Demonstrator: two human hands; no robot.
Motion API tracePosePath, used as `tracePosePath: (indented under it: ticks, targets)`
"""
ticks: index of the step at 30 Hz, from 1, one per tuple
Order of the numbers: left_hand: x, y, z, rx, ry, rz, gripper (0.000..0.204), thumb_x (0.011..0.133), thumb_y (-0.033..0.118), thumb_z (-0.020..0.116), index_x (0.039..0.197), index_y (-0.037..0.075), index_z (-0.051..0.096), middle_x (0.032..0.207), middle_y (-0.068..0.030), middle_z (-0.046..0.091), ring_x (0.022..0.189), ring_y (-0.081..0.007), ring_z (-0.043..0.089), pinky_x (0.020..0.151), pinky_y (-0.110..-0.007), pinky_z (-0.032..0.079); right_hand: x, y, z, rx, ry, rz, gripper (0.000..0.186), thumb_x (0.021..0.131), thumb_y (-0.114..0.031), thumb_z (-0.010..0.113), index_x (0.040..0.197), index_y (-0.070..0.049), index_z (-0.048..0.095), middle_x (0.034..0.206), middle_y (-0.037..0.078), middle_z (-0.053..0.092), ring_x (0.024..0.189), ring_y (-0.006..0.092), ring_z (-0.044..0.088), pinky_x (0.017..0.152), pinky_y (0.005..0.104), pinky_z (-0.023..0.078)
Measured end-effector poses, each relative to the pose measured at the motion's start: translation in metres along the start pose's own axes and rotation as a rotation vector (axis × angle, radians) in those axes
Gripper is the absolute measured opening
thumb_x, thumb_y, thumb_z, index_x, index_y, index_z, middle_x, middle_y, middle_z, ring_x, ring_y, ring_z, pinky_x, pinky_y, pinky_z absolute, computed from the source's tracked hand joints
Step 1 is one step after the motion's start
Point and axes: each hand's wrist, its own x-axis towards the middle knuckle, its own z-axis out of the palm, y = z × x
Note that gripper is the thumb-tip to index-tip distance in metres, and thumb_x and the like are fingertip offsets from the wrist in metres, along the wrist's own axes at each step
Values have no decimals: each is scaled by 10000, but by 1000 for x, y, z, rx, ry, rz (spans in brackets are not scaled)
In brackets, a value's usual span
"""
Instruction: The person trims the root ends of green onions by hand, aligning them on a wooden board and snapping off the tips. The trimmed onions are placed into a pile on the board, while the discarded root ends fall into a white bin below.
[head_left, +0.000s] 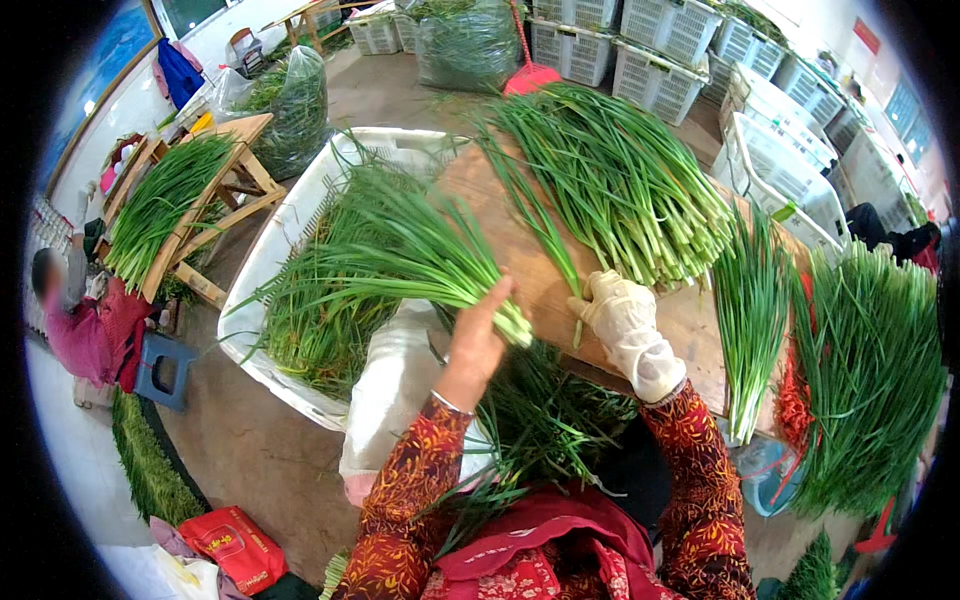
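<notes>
My left hand [472, 350], bare, is closed round the cut ends of a loose bunch of garlic chives [415, 255]. Its leaves fan out to the left over a white plastic basket [240, 325] full of more chives. My right hand [628, 330] wears a pale glove and pinches a few chive stalks [548, 232] near their base, at the front edge of a wooden board [690, 325]. Just beyond it lies a large pile of chives [620, 185], stems toward me. A slimmer bundle of chives [752, 330] rests at the board's right end.
Beside the board's right end are red ties [793, 405] and a big stack of chives [875, 385]. Loose leaves [545, 400] hang over my lap. At the left, a person [95, 335] sits near a blue stool [165, 370] and a wooden stand [205, 210]. White crates [655, 80] are stacked behind.
</notes>
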Motion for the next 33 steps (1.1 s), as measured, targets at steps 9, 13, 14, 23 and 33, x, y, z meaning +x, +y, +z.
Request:
tracePosePath:
  ticks: [9,13,14,23,33]
  targets:
    - [-20,-41,37,26,-10,-81,292,793,131,647,1050,53,531,969,-22,579,822,-134,568,690,-294,486,-44,-18,-28,705,-115,268,254,770,-320,629,767,-72,579,634,70,605,602,188,588,580,297,451]
    - [-26,-56,43,37,28,-98,288,793,138,648,1045,55,535,974,-15,581,838,-136,568,718,-302,479,-55,-11,-19,824,-5,271,187,792,-244,623,830,-63,597,692,68,610,596,152,575,566,280,449]
    - [-30,-57,48,42,50,-110,279,794,140,648,1037,55,539,975,-15,582,840,-136,568,722,-304,478,-58,-12,-20,786,92,218,163,790,-215,625,835,-62,597,708,70,606,599,152,575,569,279,450]
    - [-31,-44,40,-4,-58,-168,217,809,184,626,971,54,561,905,-55,619,774,-158,592,690,-309,499,-77,0,-6,1104,450,68,75,799,-51,590,866,-30,565,741,-11,541,615,56,482,574,205,419]
    - [-45,-44,47,114,29,-119,279,811,133,620,1053,30,526,963,-38,593,858,-157,584,743,-309,502,-54,-18,-25,962,255,29,153,773,-125,638,891,-36,597,793,33,534,662,121,534,623,244,440]
